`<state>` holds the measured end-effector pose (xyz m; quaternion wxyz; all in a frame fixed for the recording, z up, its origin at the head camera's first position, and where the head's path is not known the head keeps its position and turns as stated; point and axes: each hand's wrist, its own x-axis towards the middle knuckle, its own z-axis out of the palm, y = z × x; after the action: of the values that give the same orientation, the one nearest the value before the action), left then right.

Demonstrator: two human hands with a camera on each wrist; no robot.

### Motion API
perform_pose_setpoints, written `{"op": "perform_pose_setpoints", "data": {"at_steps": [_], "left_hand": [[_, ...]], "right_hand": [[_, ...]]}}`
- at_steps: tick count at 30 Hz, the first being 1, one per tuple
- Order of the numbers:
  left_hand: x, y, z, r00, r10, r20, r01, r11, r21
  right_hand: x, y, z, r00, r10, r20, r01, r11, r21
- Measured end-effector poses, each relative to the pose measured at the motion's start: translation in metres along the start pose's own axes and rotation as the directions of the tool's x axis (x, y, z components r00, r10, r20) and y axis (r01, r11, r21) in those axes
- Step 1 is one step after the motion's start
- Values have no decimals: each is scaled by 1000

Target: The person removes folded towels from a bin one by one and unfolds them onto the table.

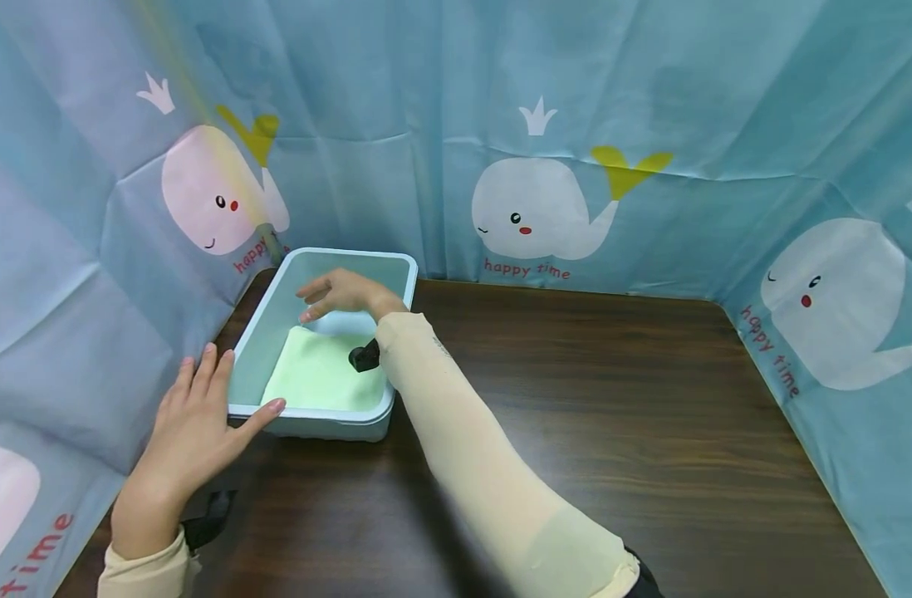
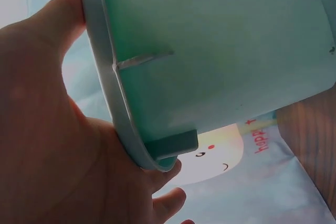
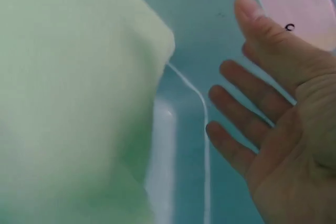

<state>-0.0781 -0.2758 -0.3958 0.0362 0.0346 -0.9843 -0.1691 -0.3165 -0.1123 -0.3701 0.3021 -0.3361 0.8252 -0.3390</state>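
Observation:
A light blue plastic bin [image 1: 250,357] stands at the left of the table, with a pale green folded cloth [image 1: 325,374] lying in its near part. My left hand [image 1: 194,415] rests on the bin's near left corner, fingers spread along the outside and thumb over the front rim. The left wrist view shows the bin's outer wall [image 2: 226,51] below that hand. Over the bin's far part hovers my right hand [image 1: 344,295], fingers loosely bent and holding nothing. In the right wrist view the cloth [image 3: 79,87] is apart from the fingers [image 3: 236,114].
A dark wooden table [image 1: 613,415] extends to the right of the bin. Blue curtains with whale prints [image 1: 538,208] hang behind and on both sides, close to the bin's left side. The right forearm's beige sleeve [image 1: 471,440] crosses the table.

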Motion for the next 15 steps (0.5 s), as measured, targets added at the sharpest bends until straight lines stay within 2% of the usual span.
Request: {"op": "perform_pose_setpoints", "data": {"at_steps": [9, 15], "left_hand": [[-1, 5, 1, 1000, -9, -5, 9, 1000, -23], [-3, 4, 1, 1000, -16, -4, 16, 1000, -24]], "right_hand": [[0, 10, 9, 995, 96, 3, -96, 995, 28], [1, 6, 17, 991, 134, 29, -133, 991, -14]]}}
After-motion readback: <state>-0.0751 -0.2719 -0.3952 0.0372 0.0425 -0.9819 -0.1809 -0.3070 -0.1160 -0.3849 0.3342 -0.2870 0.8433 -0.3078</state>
